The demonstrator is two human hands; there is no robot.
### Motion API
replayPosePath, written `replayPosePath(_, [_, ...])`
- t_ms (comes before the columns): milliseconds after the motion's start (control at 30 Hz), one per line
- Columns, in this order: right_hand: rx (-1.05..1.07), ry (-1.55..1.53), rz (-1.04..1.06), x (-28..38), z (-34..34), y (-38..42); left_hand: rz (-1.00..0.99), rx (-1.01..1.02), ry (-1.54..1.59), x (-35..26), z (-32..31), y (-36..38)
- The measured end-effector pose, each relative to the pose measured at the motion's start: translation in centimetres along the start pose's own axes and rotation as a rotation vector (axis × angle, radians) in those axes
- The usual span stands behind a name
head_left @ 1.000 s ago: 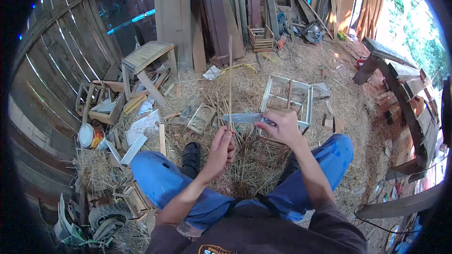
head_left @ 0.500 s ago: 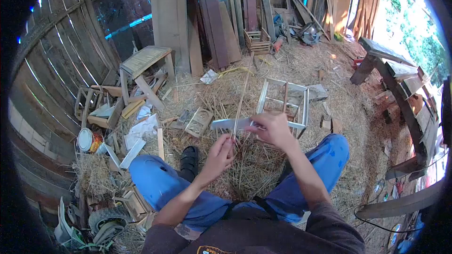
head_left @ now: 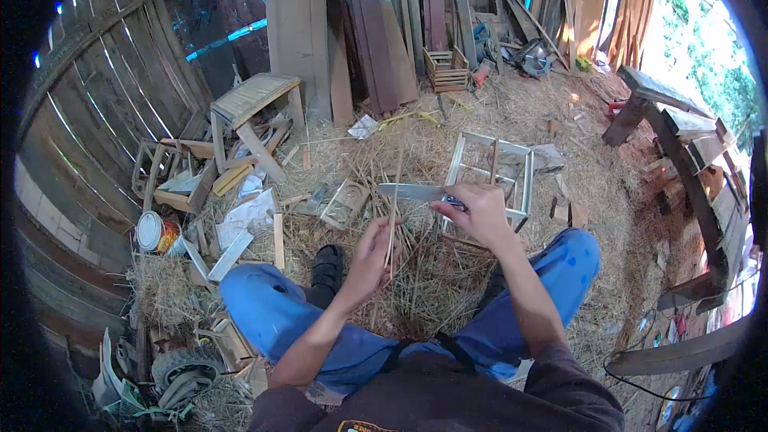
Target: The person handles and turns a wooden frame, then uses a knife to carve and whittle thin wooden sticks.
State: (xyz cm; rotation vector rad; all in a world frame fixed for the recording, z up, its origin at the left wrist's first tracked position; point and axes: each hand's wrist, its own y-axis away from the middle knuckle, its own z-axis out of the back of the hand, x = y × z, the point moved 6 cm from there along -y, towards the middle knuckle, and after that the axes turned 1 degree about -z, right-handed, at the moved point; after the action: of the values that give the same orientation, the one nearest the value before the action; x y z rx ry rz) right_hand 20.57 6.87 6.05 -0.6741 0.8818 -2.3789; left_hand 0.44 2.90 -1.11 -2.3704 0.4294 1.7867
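Closed around a thin wooden stick, my left hand is above the straw between my knees. The stick stands roughly upright and is blurred at its top. My right hand grips the handle of a knife. Its broad blade points left and crosses the stick a little above my left hand. Whether the edge touches the stick cannot be made out. Beyond my right hand lies a pale wooden frame on the straw.
A small wooden stool and a can are on the left. A slatted crate sits by the leaning boards. At the right runs a timber bench. A circular saw lies at the back.
The knife has moved up along the stick, away from my left hand, and its blade now lies more level. My view has shifted slightly.
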Motion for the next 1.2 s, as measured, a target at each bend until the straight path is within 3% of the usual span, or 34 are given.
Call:
replayPosePath(267, [0.157, -0.085, 0.103, 3.4, -1.9, -0.1, -0.049, -0.033, -0.022, 3.0, 0.8, -2.3])
replayPosePath(367, [-0.055, -0.046, 0.114, 1.3, -0.6, -0.3, -0.094, -0.01, -0.193, 0.7, -0.8, -1.1])
replayPosePath(500, [0.017, 0.009, 0.133, 1.4, 1.2, -0.3, -0.161, 0.022, -0.242, 0.5, -1.7, -0.4])
replayPosePath(633, [-0.026, 0.094, 0.069, -1.2, 3.1, -0.3, -0.251, -0.038, -0.27, 0.2, -0.2, 0.7])
replayPosePath(733, [-0.097, 0.129, -0.004, -2.6, 5.2, -0.3, -0.043, -0.008, -0.288, -0.4, 0.2, 1.1])
replayPosePath(833, [-0.067, 0.145, -0.083, -2.3, 3.9, 1.0, -0.219, 0.032, -0.381, 0.9, 0.3, 0.6])
replayPosePath(967, [-0.089, 0.096, -0.192, -1.9, 2.0, 1.2, -0.164, -0.049, -0.378, 0.5, 0.4, 0.4])
replayPosePath(1033, [-0.024, 0.051, -0.109, -1.0, 0.9, 1.5, -0.061, -0.019, -0.257, 0.7, 0.1, 0.4])
replayPosePath(1200, [0.093, 0.057, 0.107, 2.3, -0.6, 1.6, -0.213, 0.032, -0.38, 2.1, 0.8, -0.5])
